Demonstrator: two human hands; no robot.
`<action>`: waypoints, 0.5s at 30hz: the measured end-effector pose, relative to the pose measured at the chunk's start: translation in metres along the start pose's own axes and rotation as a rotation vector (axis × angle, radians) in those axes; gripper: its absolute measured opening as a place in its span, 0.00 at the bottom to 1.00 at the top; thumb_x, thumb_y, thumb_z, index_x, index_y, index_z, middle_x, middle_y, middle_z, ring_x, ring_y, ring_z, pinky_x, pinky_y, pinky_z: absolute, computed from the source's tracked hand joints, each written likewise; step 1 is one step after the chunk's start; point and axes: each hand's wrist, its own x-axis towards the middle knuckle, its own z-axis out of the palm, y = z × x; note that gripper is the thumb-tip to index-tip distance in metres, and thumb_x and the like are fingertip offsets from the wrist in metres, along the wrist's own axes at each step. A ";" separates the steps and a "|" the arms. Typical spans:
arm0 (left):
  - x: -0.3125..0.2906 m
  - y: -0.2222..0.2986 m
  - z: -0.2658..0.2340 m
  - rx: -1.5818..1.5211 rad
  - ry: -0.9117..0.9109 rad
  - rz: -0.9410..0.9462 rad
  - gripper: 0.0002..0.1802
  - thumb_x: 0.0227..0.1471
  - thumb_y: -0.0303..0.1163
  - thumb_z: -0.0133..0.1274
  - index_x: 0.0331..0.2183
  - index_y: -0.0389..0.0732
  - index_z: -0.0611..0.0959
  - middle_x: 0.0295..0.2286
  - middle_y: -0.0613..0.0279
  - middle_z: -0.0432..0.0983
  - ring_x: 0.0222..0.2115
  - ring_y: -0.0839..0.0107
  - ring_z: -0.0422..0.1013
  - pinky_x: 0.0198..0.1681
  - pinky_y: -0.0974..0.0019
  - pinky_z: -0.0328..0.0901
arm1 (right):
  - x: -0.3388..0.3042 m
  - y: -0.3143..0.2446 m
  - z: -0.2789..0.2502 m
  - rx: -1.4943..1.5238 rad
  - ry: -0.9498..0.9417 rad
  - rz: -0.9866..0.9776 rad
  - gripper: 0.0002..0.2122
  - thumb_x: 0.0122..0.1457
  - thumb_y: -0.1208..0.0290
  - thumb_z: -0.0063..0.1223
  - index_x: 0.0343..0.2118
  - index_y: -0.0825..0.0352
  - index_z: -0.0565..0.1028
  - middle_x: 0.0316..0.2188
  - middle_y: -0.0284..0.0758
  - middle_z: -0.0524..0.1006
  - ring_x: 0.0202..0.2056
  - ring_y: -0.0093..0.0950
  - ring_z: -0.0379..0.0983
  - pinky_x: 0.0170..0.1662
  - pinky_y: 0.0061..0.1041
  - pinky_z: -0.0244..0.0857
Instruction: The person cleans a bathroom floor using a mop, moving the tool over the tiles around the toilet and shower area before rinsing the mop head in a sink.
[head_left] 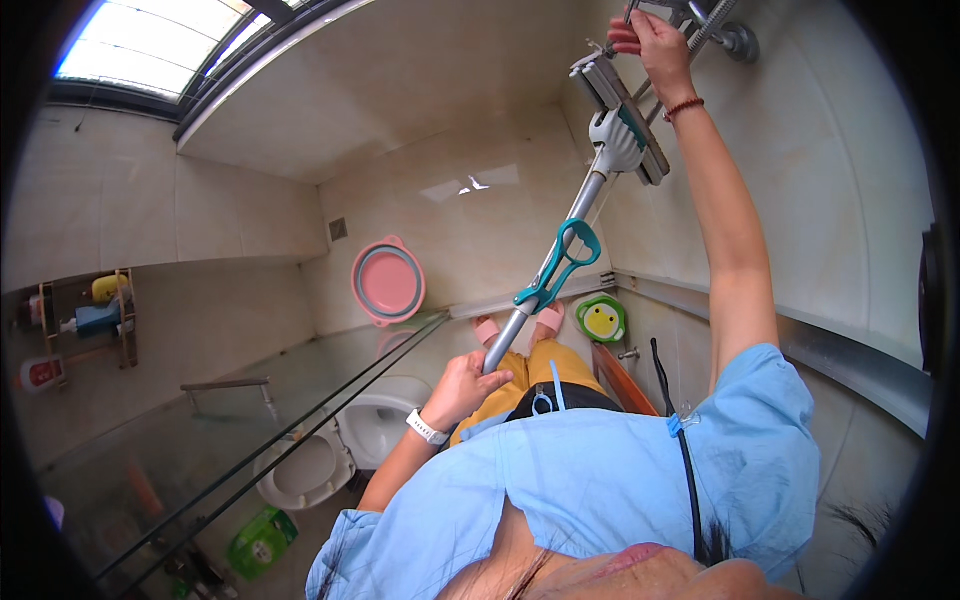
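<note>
My left hand (pixel 466 388) is closed round the lower end of a sponge mop's metal pole (pixel 505 335). The mop slants up to the right, with a teal squeeze lever (pixel 572 262) on its pole. Its white and grey head (pixel 625 125) is raised near the wall, just below the shower tap (pixel 685 18). Up there my right hand (pixel 657 48) pinches a thin metal lever of that tap. The tips of those fingers are at the picture's upper edge, partly hidden.
A pink basin (pixel 388 282) sits on the floor beyond a glass panel (pixel 290 440). A green stool (pixel 601 319) with a yellow face stands right of my feet. To the left are a toilet (pixel 385 418), a towel bar (pixel 225 384) and a shelf (pixel 95 320) of bottles.
</note>
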 end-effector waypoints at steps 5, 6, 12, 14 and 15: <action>-0.003 0.011 -0.002 0.025 0.000 -0.057 0.24 0.46 0.39 0.61 0.16 0.37 0.65 0.12 0.67 0.57 0.16 0.78 0.53 0.17 0.67 0.54 | -0.024 0.068 -0.024 -0.863 -0.107 0.347 0.16 0.57 0.70 0.50 0.49 0.68 0.69 0.42 0.35 0.75 0.36 0.25 0.74 0.40 0.25 0.68; -0.002 0.013 -0.002 0.027 -0.016 -0.055 0.24 0.46 0.39 0.61 0.16 0.37 0.66 0.12 0.65 0.57 0.16 0.76 0.53 0.18 0.66 0.54 | -0.019 0.093 -0.035 -0.872 -0.099 0.345 0.16 0.57 0.70 0.50 0.49 0.68 0.69 0.42 0.35 0.75 0.36 0.25 0.74 0.40 0.25 0.68; -0.007 0.008 -0.004 0.042 0.031 -0.070 0.23 0.45 0.40 0.61 0.17 0.34 0.67 0.12 0.55 0.60 0.14 0.69 0.56 0.19 0.62 0.57 | 0.019 0.091 0.002 0.060 -0.464 0.492 0.18 0.60 0.64 0.47 0.52 0.63 0.69 0.47 0.28 0.72 0.48 0.20 0.65 0.52 0.20 0.57; -0.006 0.003 -0.004 0.108 0.005 -0.035 0.23 0.45 0.40 0.61 0.18 0.33 0.69 0.12 0.50 0.63 0.14 0.62 0.59 0.20 0.59 0.59 | 0.021 0.121 0.010 -0.208 -0.326 0.466 0.21 0.57 0.53 0.49 0.44 0.66 0.75 0.41 0.32 0.74 0.41 0.21 0.68 0.44 0.22 0.61; -0.007 0.012 -0.007 0.089 -0.006 -0.072 0.24 0.45 0.39 0.61 0.17 0.33 0.67 0.13 0.45 0.63 0.14 0.52 0.60 0.20 0.57 0.59 | 0.019 0.132 0.015 -0.289 -0.214 0.421 0.23 0.55 0.49 0.51 0.41 0.68 0.76 0.38 0.33 0.75 0.39 0.21 0.69 0.42 0.22 0.62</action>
